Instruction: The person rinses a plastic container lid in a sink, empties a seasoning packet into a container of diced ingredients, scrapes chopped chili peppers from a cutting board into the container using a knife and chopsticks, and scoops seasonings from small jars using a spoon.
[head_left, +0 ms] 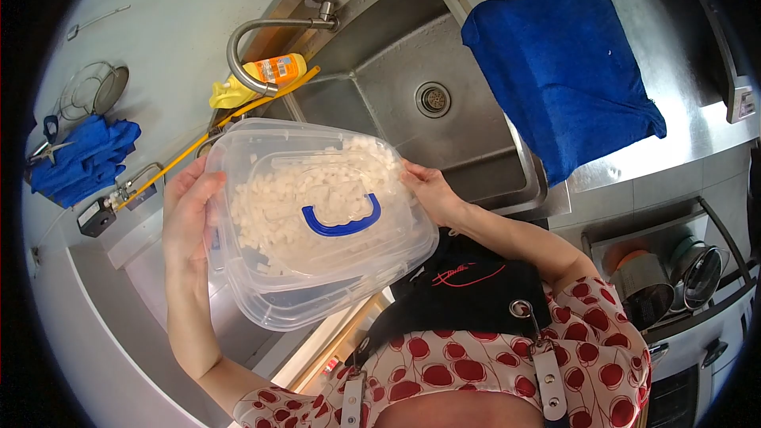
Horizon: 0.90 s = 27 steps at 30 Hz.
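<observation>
A clear plastic food container (273,309) with a see-through lid and a blue handle (342,228) is held up in front of my body, tilted. Small white cubed pieces (269,198) show through the lid, heaped against one side. My left hand (190,206) grips the container's left end, thumb on the rim. At the opposite side my right hand (432,190) grips the edge near the far right corner; some of its fingers are hidden behind the container.
Beyond the container lies a steel sink (476,162) with a curved tap (231,43). A yellow bottle (277,69) stands beside the tap. A blue cloth (563,71) covers part of the steel counter. Blue cloths (87,160) and strainers (109,91) hang on the left wall; pots (644,289) sit on a rack at right.
</observation>
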Motion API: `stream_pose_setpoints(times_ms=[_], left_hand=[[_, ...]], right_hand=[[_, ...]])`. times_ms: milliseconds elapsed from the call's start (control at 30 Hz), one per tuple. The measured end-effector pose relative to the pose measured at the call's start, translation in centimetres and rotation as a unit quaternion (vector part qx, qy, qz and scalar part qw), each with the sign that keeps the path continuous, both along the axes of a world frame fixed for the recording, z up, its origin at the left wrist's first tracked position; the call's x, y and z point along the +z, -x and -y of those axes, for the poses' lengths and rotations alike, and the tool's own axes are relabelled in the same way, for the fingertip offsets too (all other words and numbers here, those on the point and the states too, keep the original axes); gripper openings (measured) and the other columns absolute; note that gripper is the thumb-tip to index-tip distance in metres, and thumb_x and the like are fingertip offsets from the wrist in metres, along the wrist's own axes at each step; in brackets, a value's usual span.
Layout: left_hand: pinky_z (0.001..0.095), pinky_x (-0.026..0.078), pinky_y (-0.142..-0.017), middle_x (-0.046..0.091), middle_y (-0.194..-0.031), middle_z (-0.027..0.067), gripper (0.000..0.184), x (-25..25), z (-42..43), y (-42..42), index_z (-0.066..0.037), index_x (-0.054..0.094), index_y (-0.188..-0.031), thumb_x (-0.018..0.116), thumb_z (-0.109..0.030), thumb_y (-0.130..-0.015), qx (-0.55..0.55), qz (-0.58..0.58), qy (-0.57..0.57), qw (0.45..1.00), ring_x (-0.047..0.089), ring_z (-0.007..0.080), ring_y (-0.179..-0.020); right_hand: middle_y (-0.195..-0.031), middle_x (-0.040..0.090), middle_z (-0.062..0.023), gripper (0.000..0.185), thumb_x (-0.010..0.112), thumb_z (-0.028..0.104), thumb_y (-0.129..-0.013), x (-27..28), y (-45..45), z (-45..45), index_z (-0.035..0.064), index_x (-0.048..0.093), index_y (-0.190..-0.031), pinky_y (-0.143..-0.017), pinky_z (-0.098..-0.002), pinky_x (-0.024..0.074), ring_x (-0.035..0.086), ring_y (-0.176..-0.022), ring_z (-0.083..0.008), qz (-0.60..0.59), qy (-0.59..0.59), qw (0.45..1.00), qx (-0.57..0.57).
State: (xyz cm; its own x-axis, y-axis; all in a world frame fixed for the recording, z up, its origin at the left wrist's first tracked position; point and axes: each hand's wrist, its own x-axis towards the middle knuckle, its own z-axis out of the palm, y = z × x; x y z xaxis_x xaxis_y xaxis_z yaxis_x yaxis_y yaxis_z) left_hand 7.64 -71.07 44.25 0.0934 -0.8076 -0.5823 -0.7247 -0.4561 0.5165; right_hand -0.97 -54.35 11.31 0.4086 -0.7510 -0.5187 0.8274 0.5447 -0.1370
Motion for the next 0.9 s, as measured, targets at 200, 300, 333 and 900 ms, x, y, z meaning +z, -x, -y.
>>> stream_pose_setpoints(times_ms=[200, 300, 333, 900], left_hand=[[0.0256, 0.044, -0.091, 0.060, -0.116, 0.0117, 0.046, -0.3, 0.7, -0.4, 0.007, 0.051, -0.124, 0.047, -0.001, -0.078, -0.001, -0.002, -0.009, 1.000, 0.059, 0.0156, -0.102], [0.0249, 0.045, -0.089, 0.062, -0.113, 0.0114, 0.046, -0.5, 1.1, -1.0, 0.007, 0.051, -0.123, 0.048, -0.003, -0.078, -0.002, 0.002, -0.011, 1.000, 0.060, 0.0150, -0.099], [0.0248, 0.046, -0.088, 0.062, -0.112, 0.0114, 0.046, -0.6, 1.2, -1.1, 0.008, 0.052, -0.122, 0.049, -0.003, -0.078, -0.002, 0.006, -0.009, 1.000, 0.061, 0.0148, -0.098], [0.0229, 0.049, -0.079, 0.065, -0.103, 0.0106, 0.044, -1.2, 2.0, 0.6, 0.008, 0.055, -0.117, 0.051, -0.004, -0.075, -0.013, 0.007, 0.000, 1.000, 0.063, 0.0128, -0.087]], right_hand=[[-0.112, 0.061, -0.0056, 0.036, 0.047, 0.012, -0.096, 0.0, 0.1, 0.0, 0.0026, 0.048, -0.131, -0.086, -0.0257, 0.0473, 0.056, -0.097, -0.0104, -0.008, 0.000, 1.000, -0.005], [-0.111, 0.061, -0.0057, 0.036, 0.048, 0.013, -0.096, 0.1, -0.1, -0.1, 0.0020, 0.049, -0.130, -0.085, -0.0257, 0.0473, 0.056, -0.097, -0.0104, -0.025, -0.006, 1.000, 0.010], [-0.111, 0.061, -0.0058, 0.036, 0.048, 0.013, -0.096, 0.1, -0.1, -0.1, 0.0018, 0.049, -0.130, -0.085, -0.0257, 0.0472, 0.056, -0.097, -0.0104, -0.020, -0.008, 1.000, 0.007], [-0.112, 0.061, -0.0066, 0.036, 0.048, 0.012, -0.096, -0.2, 0.2, 0.2, 0.0001, 0.047, -0.131, -0.085, -0.0266, 0.0480, 0.056, -0.097, -0.0116, -0.016, -0.034, 0.999, 0.014]])
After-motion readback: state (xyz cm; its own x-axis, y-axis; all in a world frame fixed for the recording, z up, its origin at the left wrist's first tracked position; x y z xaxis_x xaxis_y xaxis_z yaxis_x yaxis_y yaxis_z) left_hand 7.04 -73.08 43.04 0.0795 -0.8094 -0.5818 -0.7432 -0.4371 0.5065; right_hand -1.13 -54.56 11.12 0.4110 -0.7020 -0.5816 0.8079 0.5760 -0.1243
